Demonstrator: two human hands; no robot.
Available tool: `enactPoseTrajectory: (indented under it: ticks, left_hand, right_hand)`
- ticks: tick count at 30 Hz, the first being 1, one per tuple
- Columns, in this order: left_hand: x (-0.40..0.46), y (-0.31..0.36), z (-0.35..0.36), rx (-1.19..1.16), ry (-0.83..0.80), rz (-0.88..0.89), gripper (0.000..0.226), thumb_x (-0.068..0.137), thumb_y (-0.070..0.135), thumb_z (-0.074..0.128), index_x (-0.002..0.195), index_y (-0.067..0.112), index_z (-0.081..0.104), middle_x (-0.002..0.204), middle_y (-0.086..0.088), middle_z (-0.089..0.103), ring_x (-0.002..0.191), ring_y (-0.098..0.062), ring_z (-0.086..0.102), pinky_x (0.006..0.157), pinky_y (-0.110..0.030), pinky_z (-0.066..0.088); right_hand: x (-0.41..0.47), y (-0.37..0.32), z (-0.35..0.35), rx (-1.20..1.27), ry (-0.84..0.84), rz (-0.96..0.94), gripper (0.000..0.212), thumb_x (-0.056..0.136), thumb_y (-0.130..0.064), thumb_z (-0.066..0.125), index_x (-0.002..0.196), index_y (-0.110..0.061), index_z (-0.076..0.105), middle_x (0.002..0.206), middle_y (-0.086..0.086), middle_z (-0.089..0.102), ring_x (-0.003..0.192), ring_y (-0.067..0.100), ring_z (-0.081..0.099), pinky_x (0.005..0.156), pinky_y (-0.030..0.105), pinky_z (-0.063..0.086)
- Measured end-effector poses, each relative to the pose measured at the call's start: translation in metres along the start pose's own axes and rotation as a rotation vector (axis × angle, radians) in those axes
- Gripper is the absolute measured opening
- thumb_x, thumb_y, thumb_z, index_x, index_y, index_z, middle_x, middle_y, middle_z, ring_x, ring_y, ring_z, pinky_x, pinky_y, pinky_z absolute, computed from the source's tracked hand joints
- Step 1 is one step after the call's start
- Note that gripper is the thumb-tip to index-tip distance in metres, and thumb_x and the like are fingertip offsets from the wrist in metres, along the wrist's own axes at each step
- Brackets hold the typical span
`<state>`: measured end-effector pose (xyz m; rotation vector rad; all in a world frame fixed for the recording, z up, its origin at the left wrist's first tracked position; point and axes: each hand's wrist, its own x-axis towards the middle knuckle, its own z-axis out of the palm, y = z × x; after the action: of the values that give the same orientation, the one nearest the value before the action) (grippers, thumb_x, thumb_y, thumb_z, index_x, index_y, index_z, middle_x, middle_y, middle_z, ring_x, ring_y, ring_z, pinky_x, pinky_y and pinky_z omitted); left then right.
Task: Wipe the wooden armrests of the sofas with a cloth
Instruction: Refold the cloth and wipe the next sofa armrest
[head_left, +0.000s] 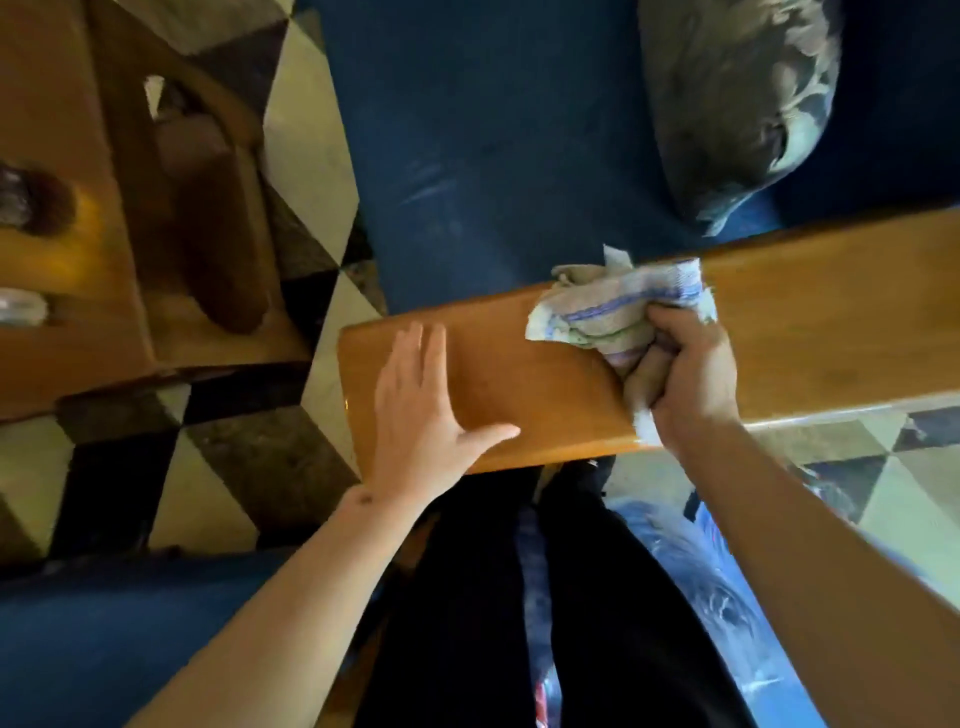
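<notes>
A broad, glossy wooden armrest (810, 322) runs from the centre to the right edge of the view, above the blue sofa seat (498, 156). My left hand (421, 415) lies flat and open on the armrest's rounded near end, fingers spread. My right hand (685, 374) is closed around a bunched grey-white cloth (613, 312) with blue stripes, pressing it onto the armrest's middle. Part of the cloth hangs over the armrest's front edge below my fist.
A patterned cushion (737, 104) rests on the sofa at the upper right. A wooden table (62, 312) stands at the left over a checkered tile floor (306, 140). Another blue seat (104, 634) sits at the lower left. My dark trousers (467, 597) fill the bottom centre.
</notes>
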<state>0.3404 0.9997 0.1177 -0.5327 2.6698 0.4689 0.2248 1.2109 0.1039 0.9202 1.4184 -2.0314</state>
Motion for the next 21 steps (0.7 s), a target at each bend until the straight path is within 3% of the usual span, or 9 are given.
enactPoseTrajectory:
  ticks: [2,4,7,9,12,14,17,19,21]
  left_hand:
    - [-0.008,-0.041,-0.003,0.022,-0.046,-0.064,0.143,0.059,0.081,0.076,0.163,0.014,0.004,0.172,-0.016,0.002,0.158,-0.036,0.003,0.124,-0.059,0.015]
    - [-0.017,-0.073,-0.003,0.039,-0.08,-0.072,0.149,0.057,0.077,0.081,0.163,0.015,-0.003,0.172,-0.016,-0.003,0.158,-0.037,0.001,0.123,-0.064,0.016]
    - [-0.03,-0.099,0.001,-0.021,-0.143,-0.131,0.149,0.058,0.073,0.083,0.161,0.022,-0.01,0.172,-0.008,-0.004,0.156,-0.035,0.018,0.118,-0.059,0.035]
    - [-0.037,-0.109,0.004,-0.165,-0.182,-0.198,0.137,0.067,0.069,0.082,0.161,0.027,-0.009,0.172,-0.002,0.005,0.151,-0.028,0.032,0.114,-0.045,0.042]
    - [-0.049,-0.118,0.004,-0.606,-0.132,-0.302,0.079,0.096,0.052,0.063,0.161,0.033,0.022,0.156,0.015,0.044,0.139,0.002,0.044,0.116,-0.023,0.038]
    - [-0.052,-0.121,-0.001,-0.877,-0.05,-0.42,0.036,0.106,0.049,0.047,0.14,0.043,0.055,0.127,0.022,0.066,0.119,0.01,0.059,0.097,-0.012,0.049]
    - [-0.043,-0.123,-0.01,-1.202,0.05,-0.626,0.037,0.109,0.047,0.038,0.1,0.045,0.074,0.098,0.016,0.078,0.099,-0.001,0.072,0.086,-0.027,0.053]
    - [-0.04,-0.131,-0.011,-1.443,0.105,-0.775,0.034,0.106,0.051,0.041,0.111,0.036,0.071,0.099,0.009,0.08,0.1,-0.011,0.075,0.088,-0.037,0.056]
    - [-0.041,-0.135,-0.012,-1.573,0.138,-0.849,0.05,0.099,0.064,0.045,0.122,0.027,0.068,0.103,-0.001,0.08,0.103,-0.022,0.075,0.086,-0.043,0.06]
  right_hand:
    - [-0.009,0.025,0.02,-0.045,-0.044,-0.003,0.02,0.082,-0.022,0.062,0.066,-0.023,0.05,0.048,-0.006,0.038,0.036,0.01,0.034,0.04,0.019,0.026]
    - [-0.019,0.049,0.042,-0.084,-0.126,-0.034,0.007,0.086,-0.02,0.061,0.081,-0.017,0.064,0.061,-0.002,0.056,0.051,0.013,0.055,0.046,0.024,0.042]
    - [-0.03,0.08,0.07,-0.092,-0.174,-0.015,0.026,0.09,-0.021,0.061,0.111,-0.01,0.072,0.098,0.006,0.077,0.093,0.018,0.075,0.073,0.022,0.057]
    - [-0.037,0.097,0.085,-0.076,-0.14,0.001,0.029,0.088,-0.023,0.063,0.114,-0.013,0.073,0.103,0.003,0.078,0.099,0.016,0.075,0.078,0.021,0.057]
    - [-0.048,0.12,0.103,0.031,-0.148,0.099,0.023,0.084,-0.02,0.065,0.102,-0.017,0.078,0.102,0.007,0.077,0.099,0.023,0.074,0.087,0.033,0.059]
    - [-0.059,0.138,0.115,0.12,-0.173,0.208,0.026,0.082,-0.016,0.064,0.105,-0.011,0.076,0.104,0.014,0.073,0.101,0.031,0.07,0.093,0.044,0.055]
    - [-0.074,0.16,0.138,0.184,-0.158,0.302,0.034,0.08,-0.015,0.063,0.112,-0.007,0.074,0.107,0.017,0.075,0.1,0.032,0.072,0.092,0.044,0.057]
    - [-0.083,0.172,0.157,0.259,-0.137,0.387,0.041,0.079,-0.015,0.062,0.118,-0.006,0.072,0.113,0.019,0.074,0.104,0.035,0.071,0.098,0.047,0.055]
    - [-0.09,0.179,0.173,0.31,-0.129,0.47,0.041,0.081,-0.016,0.06,0.119,-0.005,0.072,0.114,0.02,0.073,0.104,0.038,0.07,0.103,0.051,0.052]
